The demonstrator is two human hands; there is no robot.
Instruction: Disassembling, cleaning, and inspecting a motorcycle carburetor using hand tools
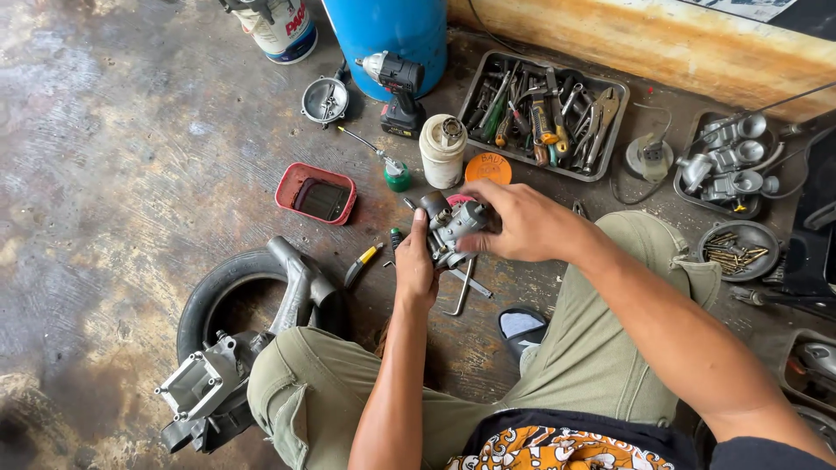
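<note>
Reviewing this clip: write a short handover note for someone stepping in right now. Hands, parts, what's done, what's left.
Left hand: grips the carburetor from below.
Right hand: fingers on its right side, covering that part.
Carburetor is held above the floor, over an L-shaped wrench.
Nearby: tool tray, red tray, cordless driver, tray of more carburetors, screw dish.
Done: carburetor is in hand, off any engine.
Left: cannot tell what the fingers are working on.
</note>
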